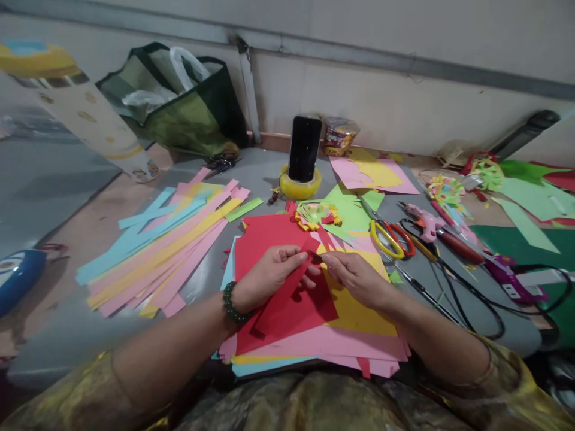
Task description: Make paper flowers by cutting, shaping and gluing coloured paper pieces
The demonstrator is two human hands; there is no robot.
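Note:
My left hand [274,272], with a dark green bead bracelet [233,302] at its wrist, pinches a red paper strip [285,290] near its upper end. The strip slants down toward me over a red paper sheet [260,239]. Close on the right, the fingers of my right hand [353,272] are closed on a small dark thing [317,258] at the strip's end; its kind is not clear. Beneath both hands lies a stack of coloured paper, with a yellow sheet [363,305] and pink sheets [287,341] showing. A fringed paper flower [317,215] lies just beyond the hands.
Coloured strips [166,251] spread at left. Yellow-handled scissors [386,242], a pen [424,293], a pink glue gun [429,224] and black cables [467,299] lie at right. Behind stand a phone [304,149] in a yellow holder [300,187], a green bag [202,114] and a tall bottle [85,114].

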